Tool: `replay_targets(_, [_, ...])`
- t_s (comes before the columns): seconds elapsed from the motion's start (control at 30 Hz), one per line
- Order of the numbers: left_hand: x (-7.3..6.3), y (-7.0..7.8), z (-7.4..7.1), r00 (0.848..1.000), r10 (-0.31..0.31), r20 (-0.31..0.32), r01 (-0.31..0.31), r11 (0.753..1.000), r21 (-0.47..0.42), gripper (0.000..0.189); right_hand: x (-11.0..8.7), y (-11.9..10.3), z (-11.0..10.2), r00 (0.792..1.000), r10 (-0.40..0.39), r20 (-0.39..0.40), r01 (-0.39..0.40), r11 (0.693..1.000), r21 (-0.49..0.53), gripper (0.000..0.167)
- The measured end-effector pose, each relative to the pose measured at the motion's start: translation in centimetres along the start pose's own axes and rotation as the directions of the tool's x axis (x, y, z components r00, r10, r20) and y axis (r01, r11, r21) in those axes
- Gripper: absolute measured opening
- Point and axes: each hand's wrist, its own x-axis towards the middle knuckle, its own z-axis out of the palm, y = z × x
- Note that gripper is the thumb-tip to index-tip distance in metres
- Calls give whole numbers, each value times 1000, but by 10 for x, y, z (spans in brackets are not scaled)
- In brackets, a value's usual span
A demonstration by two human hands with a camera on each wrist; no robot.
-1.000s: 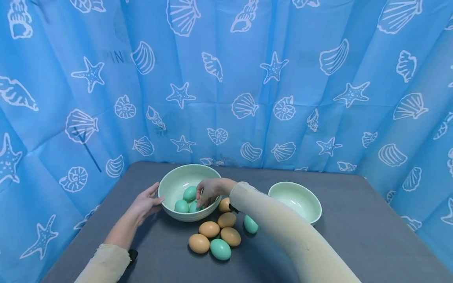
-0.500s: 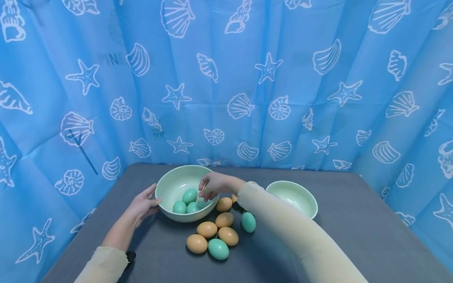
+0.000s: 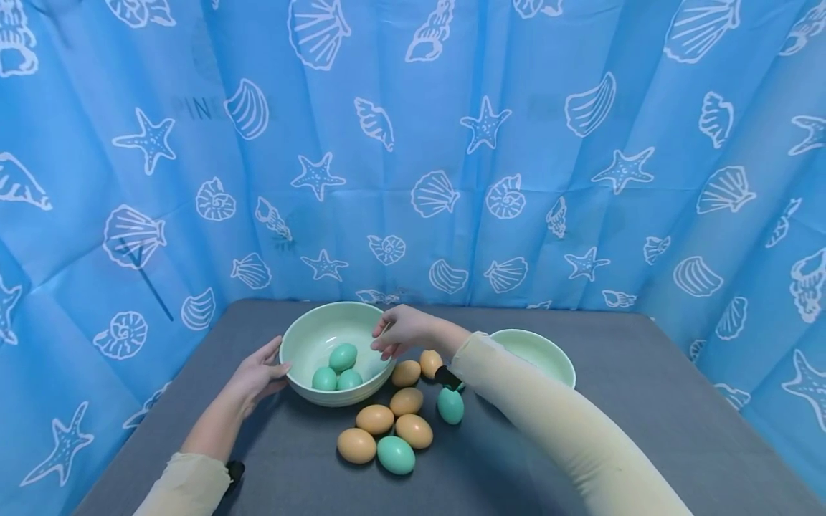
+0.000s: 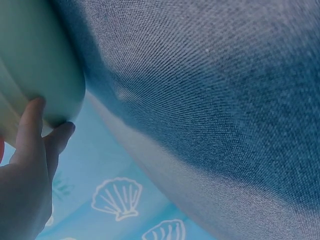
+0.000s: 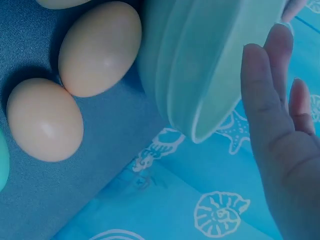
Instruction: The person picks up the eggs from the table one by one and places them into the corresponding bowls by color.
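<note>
A large pale green bowl holds three green eggs. My left hand grips its left side, thumb at the rim; in the left wrist view, fingers touch the outer wall. My right hand hovers over the bowl's right rim, fingers loosely bent and holding nothing. In the right wrist view its fingers are apart from the bowl wall. Several brown eggs lie in front of the bowl and along its right, with one green egg nearest me and another green egg below my right wrist.
A second pale green bowl stands at the right, partly hidden behind my right sleeve. Grey cloth covers the table. A blue curtain with white shell prints hangs along the back and sides.
My right hand has drawn up and right out of the large bowl, leaving the third green egg inside. The left hand stays at the bowl's side. The whole view has shifted slightly.
</note>
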Motion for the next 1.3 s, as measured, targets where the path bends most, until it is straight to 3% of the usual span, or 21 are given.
replay_targets(0.47, [0,-2,-1,1000,7,1,-7,1000,-10,70,-33,4,-9,991,-5,-135,9,1000,30,28])
replay_targets(0.8, [1,-1,-1,1000,7,7,-7,1000,-18,71,-59,23,-11,961,-70,-268,77,997,16,31])
replay_targets(1.0, [1,-1,0,1000,-1,-1,1,1000,-21,71,-71,36,-6,924,-76,-374,89,996,18,34])
replay_targets(1.3, [0,0,-1,1000,-6,2,6,1000,-18,71,-82,56,-3,909,-93,-407,108,994,15,39])
